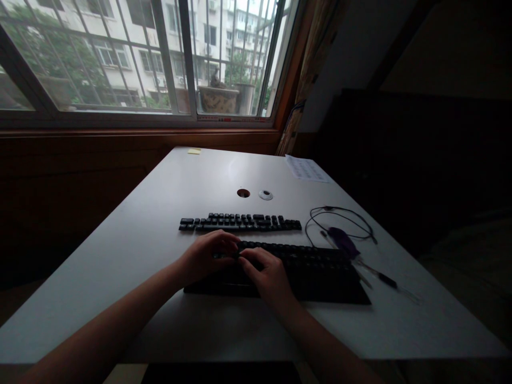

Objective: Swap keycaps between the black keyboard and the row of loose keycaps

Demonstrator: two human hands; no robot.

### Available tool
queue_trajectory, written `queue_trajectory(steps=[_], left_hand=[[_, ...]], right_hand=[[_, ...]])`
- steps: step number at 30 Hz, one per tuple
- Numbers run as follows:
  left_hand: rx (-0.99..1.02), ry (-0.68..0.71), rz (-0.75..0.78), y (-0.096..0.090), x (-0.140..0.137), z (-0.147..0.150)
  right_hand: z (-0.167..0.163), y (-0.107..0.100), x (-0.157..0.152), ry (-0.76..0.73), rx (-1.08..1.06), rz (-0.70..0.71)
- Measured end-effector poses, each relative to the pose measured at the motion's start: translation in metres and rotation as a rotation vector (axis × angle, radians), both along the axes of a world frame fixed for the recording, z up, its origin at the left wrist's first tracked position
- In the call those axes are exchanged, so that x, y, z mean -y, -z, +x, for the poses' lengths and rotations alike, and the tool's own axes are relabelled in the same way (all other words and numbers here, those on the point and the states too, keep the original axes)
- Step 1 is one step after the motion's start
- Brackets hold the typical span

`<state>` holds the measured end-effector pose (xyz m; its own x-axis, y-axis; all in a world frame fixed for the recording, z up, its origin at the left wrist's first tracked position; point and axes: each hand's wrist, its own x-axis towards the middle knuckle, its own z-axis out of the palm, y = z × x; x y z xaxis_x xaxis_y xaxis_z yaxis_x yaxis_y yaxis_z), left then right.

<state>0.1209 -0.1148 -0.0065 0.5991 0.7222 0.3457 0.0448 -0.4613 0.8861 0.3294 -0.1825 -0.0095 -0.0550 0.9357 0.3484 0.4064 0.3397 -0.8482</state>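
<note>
A black keyboard [312, 277] lies near the front of the white table, its lower left part bare of keycaps. Over its left half my left hand [210, 253] is curled, thumb and fingers drawn together at the keys. My right hand [268, 269] meets it there, with thumb and forefinger pinched on a small dark piece that looks like a keycap; the fingers hide most of it. Behind the keyboard, loose black keycaps [240, 220] stand in rows laid out like a keyboard.
A black cable [344, 208] loops at the right, beside a dark purple item [344, 242] and a thin tool with a dark handle [387, 280]. Farther back are a cable hole [243, 193], its round cover [266, 195], a printed sheet [307, 169] and a yellow note [194, 151].
</note>
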Motion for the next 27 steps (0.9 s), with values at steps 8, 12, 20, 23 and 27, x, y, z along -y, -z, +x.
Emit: queue_trajectory(steps=[8, 12, 20, 23, 27], left_hand=[[-0.017, 0.005, 0.012, -0.002, 0.0, 0.0], [-0.014, -0.007, 0.041, 0.0, -0.001, 0.001], [-0.015, -0.012, 0.199, -0.006, 0.0, 0.002], [-0.032, -0.047, 0.373, -0.009, -0.001, 0.001], [-0.038, -0.049, 0.492, -0.011, -0.002, -0.001]], right_hand=[[-0.001, 0.001, 0.0, -0.002, -0.001, -0.019], [0.0, 0.0, 0.0, -0.001, 0.001, -0.027], [0.0, -0.001, -0.001, 0.006, -0.03, -0.042], [0.0, -0.001, -0.002, 0.021, -0.055, -0.072], [0.0, -0.003, -0.001, 0.019, -0.092, -0.112]])
